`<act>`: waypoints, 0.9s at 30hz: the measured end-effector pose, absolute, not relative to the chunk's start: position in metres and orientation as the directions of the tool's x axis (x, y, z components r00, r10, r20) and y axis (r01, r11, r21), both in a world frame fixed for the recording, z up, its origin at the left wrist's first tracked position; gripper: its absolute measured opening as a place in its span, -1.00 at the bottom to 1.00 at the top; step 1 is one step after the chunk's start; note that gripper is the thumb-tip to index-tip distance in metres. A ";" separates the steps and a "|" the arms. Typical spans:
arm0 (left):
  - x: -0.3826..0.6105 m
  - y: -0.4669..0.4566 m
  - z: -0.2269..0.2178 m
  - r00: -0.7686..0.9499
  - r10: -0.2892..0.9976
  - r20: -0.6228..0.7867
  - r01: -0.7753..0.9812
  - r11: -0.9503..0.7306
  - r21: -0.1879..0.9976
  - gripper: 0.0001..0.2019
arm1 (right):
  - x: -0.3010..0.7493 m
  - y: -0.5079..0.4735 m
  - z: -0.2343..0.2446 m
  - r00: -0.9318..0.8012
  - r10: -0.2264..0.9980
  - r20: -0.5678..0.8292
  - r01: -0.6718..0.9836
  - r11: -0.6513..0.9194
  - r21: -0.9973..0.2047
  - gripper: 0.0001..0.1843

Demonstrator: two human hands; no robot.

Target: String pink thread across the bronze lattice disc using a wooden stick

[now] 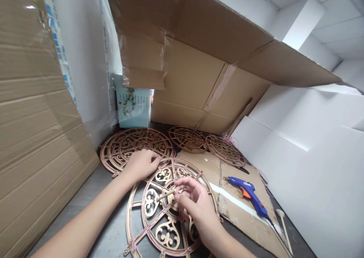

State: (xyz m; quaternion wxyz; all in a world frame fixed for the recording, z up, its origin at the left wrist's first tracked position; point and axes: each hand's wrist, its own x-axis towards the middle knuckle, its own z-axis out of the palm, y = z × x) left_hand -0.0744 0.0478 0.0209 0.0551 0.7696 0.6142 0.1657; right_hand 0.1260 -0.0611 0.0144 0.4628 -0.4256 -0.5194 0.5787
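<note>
A round wooden openwork panel [167, 234], with scroll cut-outs and red lines along its ribs, lies in front of me. My left hand [144, 162] is at its far left rim, fingers curled down around the edge; the fingertips are hidden. Over the panel's centre, my right hand [195, 201] pinches a thin wooden stick [165, 194] between thumb and fingers. The stick points left, its far end over a heart-shaped scroll cut-out. Behind my left hand lie stacked round openwork panels [109, 157].
Two more round panels [187, 138] lie at the back. To the right, a blue glue gun [247, 193] rests on a cardboard sheet [236, 216], its cord trailing forward. A white-headed mallet [283, 225] lies beside it. Cardboard walls, a light-blue box [133, 110] and white boards [284, 136] surround the table.
</note>
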 end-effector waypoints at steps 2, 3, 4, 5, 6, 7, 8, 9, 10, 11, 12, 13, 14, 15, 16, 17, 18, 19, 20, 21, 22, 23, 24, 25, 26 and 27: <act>-0.074 0.048 0.021 0.192 0.963 0.188 0.927 -0.241 0.286 -0.57 | 0.126 -0.061 0.014 -0.174 0.985 0.018 -0.064 0.007 -0.998 -0.66; -0.074 0.048 0.022 0.194 0.962 0.190 0.927 -0.243 0.286 -0.57 | 0.126 -0.061 0.014 -0.157 0.987 0.030 -0.045 0.024 -0.999 -0.67; -0.074 0.048 0.022 0.196 0.962 0.190 0.927 -0.245 0.285 -0.57 | 0.127 -0.061 0.014 -0.142 0.989 0.039 -0.027 0.036 -0.999 -0.69; -0.074 0.048 0.022 0.198 0.962 0.190 0.926 -0.247 0.286 -0.56 | 0.127 -0.061 0.014 -0.133 0.990 0.043 -0.012 0.042 -0.999 -0.70; -0.074 0.047 0.022 0.199 0.961 0.191 0.925 -0.248 0.287 -0.56 | 0.127 -0.061 0.014 -0.130 0.991 0.044 -0.002 0.044 -0.999 -0.70; -0.074 0.047 0.022 0.198 0.961 0.191 0.925 -0.248 0.288 -0.56 | 0.127 -0.061 0.014 -0.131 0.990 0.044 0.004 0.045 -0.999 -0.70; -0.074 0.047 0.022 0.197 0.962 0.191 0.925 -0.247 0.289 -0.56 | 0.127 -0.061 0.014 -0.135 0.990 0.044 0.009 0.046 -0.999 -0.70; -0.074 0.046 0.022 0.195 0.962 0.192 0.925 -0.245 0.291 -0.57 | 0.127 -0.061 0.013 -0.141 0.989 0.046 0.012 0.048 -0.999 -0.69; -0.075 0.046 0.022 0.194 0.962 0.193 0.925 -0.245 0.292 -0.57 | 0.127 -0.061 0.013 -0.144 0.988 0.048 0.012 0.050 -0.999 -0.69; -0.075 0.046 0.021 0.193 0.962 0.194 0.924 -0.245 0.294 -0.57 | 0.127 -0.061 0.012 -0.147 0.988 0.049 0.011 0.051 -0.999 -0.68; -0.075 0.046 0.021 0.194 0.962 0.194 0.923 -0.246 0.295 -0.57 | 0.127 -0.061 0.012 -0.146 0.988 0.051 0.010 0.053 -0.999 -0.68; -0.075 0.046 0.021 0.195 0.961 0.194 0.922 -0.248 0.297 -0.57 | 0.126 -0.060 0.011 -0.142 0.988 0.055 0.010 0.056 -0.998 -0.68; -0.076 0.046 0.021 0.196 0.961 0.195 0.921 -0.249 0.299 -0.57 | 0.126 -0.060 0.010 -0.135 0.989 0.064 0.009 0.066 -0.998 -0.69; -0.076 0.046 0.020 0.196 0.961 0.195 0.921 -0.248 0.301 -0.57 | 0.125 -0.060 0.010 -0.127 0.989 0.078 0.011 0.080 -0.997 -0.69; -0.075 0.047 0.020 0.195 0.961 0.196 0.920 -0.248 0.302 -0.58 | 0.125 -0.060 0.010 -0.121 0.988 0.095 0.017 0.098 -0.995 -0.70; -0.075 0.047 0.020 0.193 0.961 0.196 0.920 -0.247 0.303 -0.58 | 0.124 -0.060 0.010 -0.118 0.987 0.112 0.024 0.116 -0.993 -0.71; -0.075 0.047 0.020 0.193 0.962 0.195 0.921 -0.246 0.303 -0.57 | 0.124 -0.060 0.010 -0.117 0.985 0.130 0.032 0.134 -0.990 -0.71; -0.075 0.048 0.021 0.193 0.962 0.194 0.921 -0.246 0.301 -0.57 | 0.124 -0.060 0.010 -0.119 0.982 0.146 0.041 0.151 -0.988 -0.72; -0.075 0.048 0.021 0.194 0.962 0.193 0.922 -0.246 0.300 -0.57 | 0.124 -0.060 0.011 -0.120 0.980 0.161 0.051 0.168 -0.985 -0.72; -0.075 0.047 0.022 0.196 0.962 0.192 0.922 -0.247 0.298 -0.57 | 0.124 -0.060 0.012 -0.121 0.977 0.173 0.059 0.181 -0.982 -0.73; -0.075 0.047 0.022 0.198 0.961 0.192 0.922 -0.250 0.297 -0.57 | 0.124 -0.060 0.012 -0.121 0.975 0.185 0.064 0.194 -0.979 -0.73; -0.075 0.047 0.022 0.201 0.961 0.191 0.922 -0.251 0.296 -0.56 | 0.124 -0.060 0.012 -0.122 0.973 0.194 0.066 0.203 -0.977 -0.74; -0.075 0.047 0.023 0.204 0.960 0.191 0.921 -0.254 0.295 -0.56 | 0.124 -0.061 0.012 -0.125 0.972 0.198 0.066 0.207 -0.976 -0.75; -0.075 0.047 0.023 0.206 0.960 0.190 0.921 -0.256 0.294 -0.56 | 0.125 -0.061 0.012 -0.130 0.971 0.198 0.066 0.208 -0.976 -0.75; -0.075 0.047 0.023 0.206 0.960 0.189 0.921 -0.256 0.295 -0.56 | 0.125 -0.061 0.012 -0.137 0.971 0.198 0.071 0.209 -0.975 -0.76; -0.075 0.047 0.023 0.205 0.961 0.188 0.921 -0.254 0.295 -0.56 | 0.126 -0.061 0.012 -0.147 0.969 0.198 0.080 0.211 -0.974 -0.76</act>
